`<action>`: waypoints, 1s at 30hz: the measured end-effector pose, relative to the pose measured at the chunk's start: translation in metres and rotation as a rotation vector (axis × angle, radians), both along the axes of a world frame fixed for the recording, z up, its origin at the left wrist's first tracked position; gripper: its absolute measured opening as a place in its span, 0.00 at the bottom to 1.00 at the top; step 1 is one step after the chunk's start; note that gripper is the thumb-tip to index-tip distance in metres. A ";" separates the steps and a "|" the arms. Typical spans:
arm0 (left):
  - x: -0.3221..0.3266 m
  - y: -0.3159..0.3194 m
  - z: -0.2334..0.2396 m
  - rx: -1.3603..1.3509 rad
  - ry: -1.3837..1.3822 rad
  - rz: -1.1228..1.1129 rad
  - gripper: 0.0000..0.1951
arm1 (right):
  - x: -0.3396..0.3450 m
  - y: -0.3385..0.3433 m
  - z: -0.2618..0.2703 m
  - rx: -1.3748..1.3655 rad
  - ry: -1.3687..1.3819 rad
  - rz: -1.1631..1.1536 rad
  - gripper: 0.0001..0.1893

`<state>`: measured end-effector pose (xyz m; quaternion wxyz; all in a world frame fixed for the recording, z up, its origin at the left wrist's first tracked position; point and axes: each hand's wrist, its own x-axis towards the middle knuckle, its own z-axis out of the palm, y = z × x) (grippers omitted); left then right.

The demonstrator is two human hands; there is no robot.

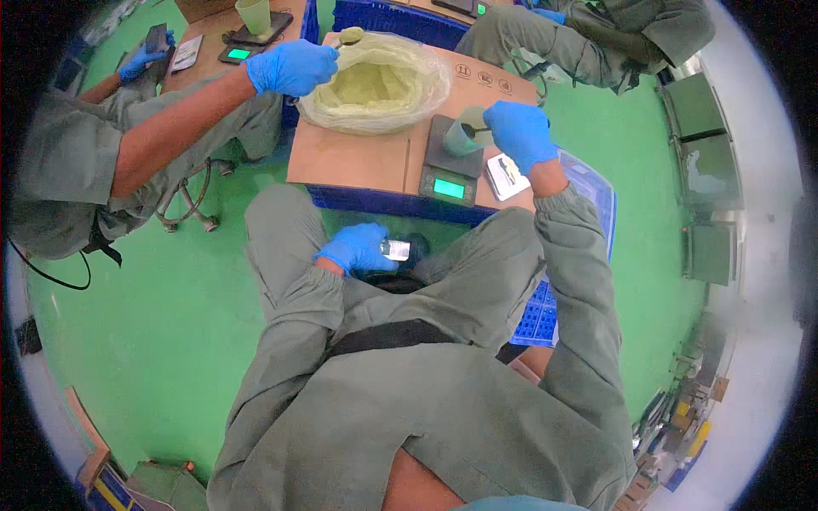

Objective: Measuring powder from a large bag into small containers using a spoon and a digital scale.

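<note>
My right hand point(521, 131), in a blue glove, grips a dark spoon point(474, 131) that reaches into a pale green cup point(457, 142). That cup is on a black digital scale point(455, 167) with a lit green display. Down between my knees, my gloved left hand point(359, 248) is closed around a small dark item with a white label point(396, 250); its full shape is hidden. A clear plastic bag of yellowish-green powder point(370, 86) lies open on the cardboard box top point(358, 156). Beside the scale is a white packet point(508, 177) with dark print.
From the left, a co-worker's gloved hand point(293, 67) holds a spoon heaped with powder point(350, 37) over the bag's rim. Another scale point(255, 45) carries a cup point(254, 16). A third person's leg point(511, 38) is at the back. Blue crates point(383, 201) support the cardboard.
</note>
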<state>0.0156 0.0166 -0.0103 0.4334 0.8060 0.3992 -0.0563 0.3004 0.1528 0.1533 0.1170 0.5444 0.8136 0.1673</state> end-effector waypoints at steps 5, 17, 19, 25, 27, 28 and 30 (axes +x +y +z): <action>0.001 0.004 -0.004 0.003 0.015 -0.001 0.34 | -0.004 0.003 -0.011 -0.026 0.005 0.022 0.07; 0.002 0.002 -0.002 0.019 0.006 -0.004 0.34 | 0.018 -0.013 0.019 -0.080 0.184 -0.080 0.08; 0.002 0.001 -0.006 0.050 -0.018 0.016 0.34 | 0.022 -0.016 0.026 -0.074 0.187 -0.097 0.08; -0.001 0.000 -0.008 0.034 -0.010 0.012 0.35 | 0.039 -0.029 0.049 -0.049 0.295 -0.142 0.09; 0.000 -0.001 -0.010 0.040 -0.010 0.018 0.35 | 0.043 -0.033 0.054 -0.052 0.339 -0.156 0.09; 0.000 -0.002 -0.011 0.045 -0.010 0.024 0.35 | 0.044 -0.034 0.057 -0.041 0.345 -0.176 0.09; -0.001 -0.001 -0.010 0.029 -0.008 0.013 0.35 | 0.042 -0.036 0.061 -0.034 0.352 -0.197 0.10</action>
